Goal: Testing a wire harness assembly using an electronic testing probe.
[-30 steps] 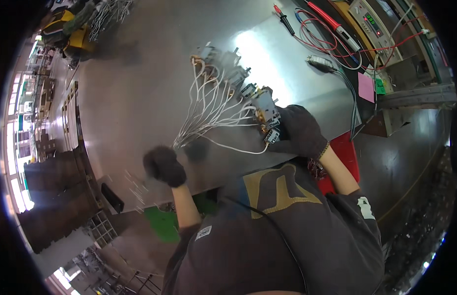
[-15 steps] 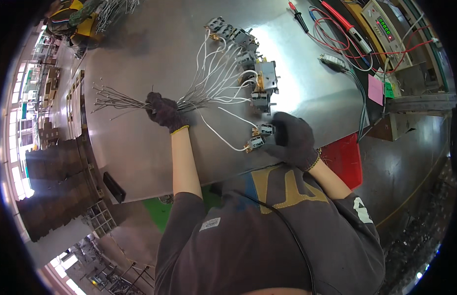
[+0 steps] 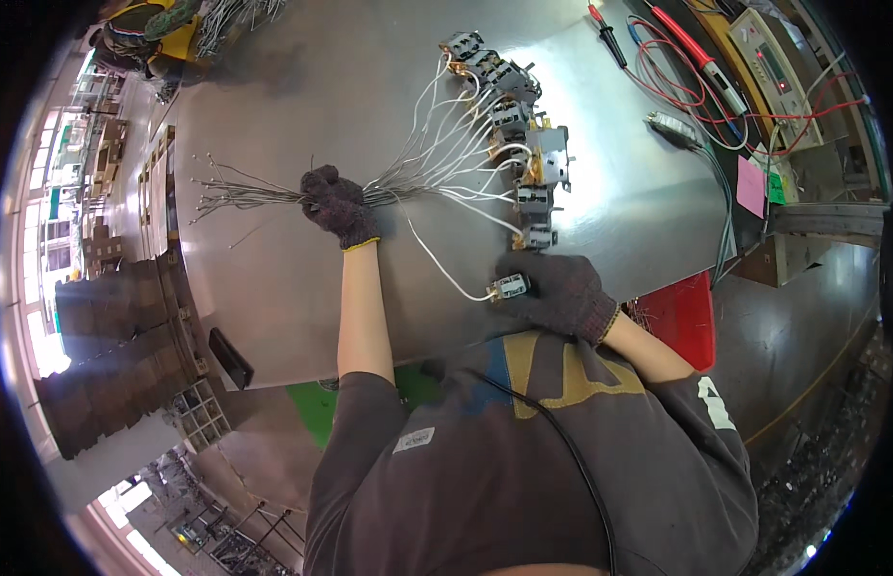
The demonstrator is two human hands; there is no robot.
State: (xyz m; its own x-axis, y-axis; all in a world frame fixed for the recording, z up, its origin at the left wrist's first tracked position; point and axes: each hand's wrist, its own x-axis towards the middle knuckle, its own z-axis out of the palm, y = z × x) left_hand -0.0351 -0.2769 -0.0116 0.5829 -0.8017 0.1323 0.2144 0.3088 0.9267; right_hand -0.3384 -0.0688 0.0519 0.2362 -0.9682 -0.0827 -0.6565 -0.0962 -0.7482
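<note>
Gripping a bundle of white wires, the gloved left hand is staying well left of one small grey switch, whose long axis is running roughly left-right near the metal table's front edge; nearer, the right hand's fingers are bracketing it, their pinch impossible to confirm.

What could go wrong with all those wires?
The thin white wires fan out close together, so they might tangle. If the dark-gloved left hand, closed around them, pulled hard, one could perhaps come off the small grey rectangular block at the dark-gloved right hand. The thin grey wire ends might poke someone.
</note>
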